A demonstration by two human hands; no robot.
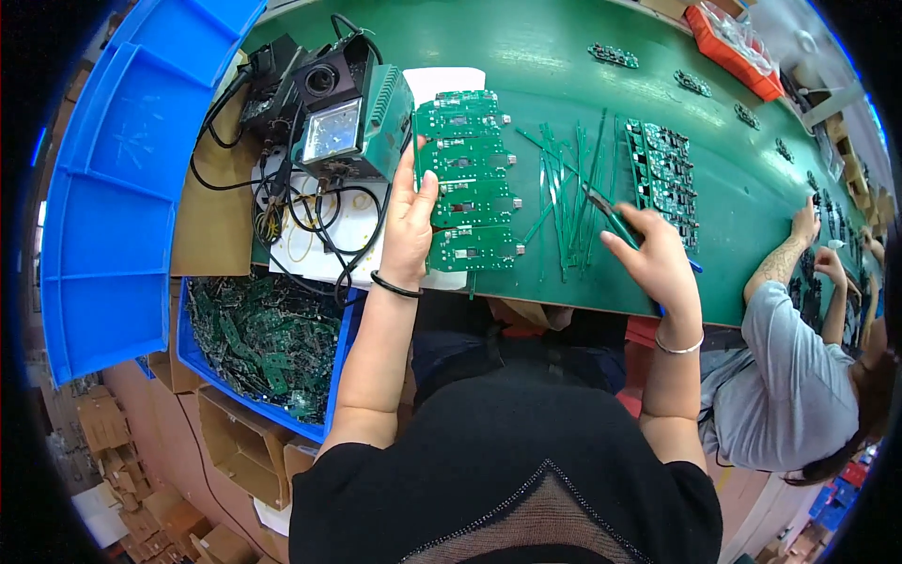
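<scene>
A: Panel (479, 195), green: whereabouts?
B: Over the bench (545, 56); left hand (411, 218) grasping its left edge.
A: Right hand (658, 256)?
B: Right of the panel, gripping pliers (618, 224), tips at the strips (562, 221).
A: Strips?
B: Loose, green, just right of the panel. Farther right of it: populated boards (665, 179).
A: Left of the panel?
B: Teal unit (386, 122). Lower left: blue bin (345, 352), filled with green pieces (268, 348).

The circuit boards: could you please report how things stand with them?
Left hand holding circuit boards. Right hand gripping pliers. Green strips scattered on the table alongside.
</scene>
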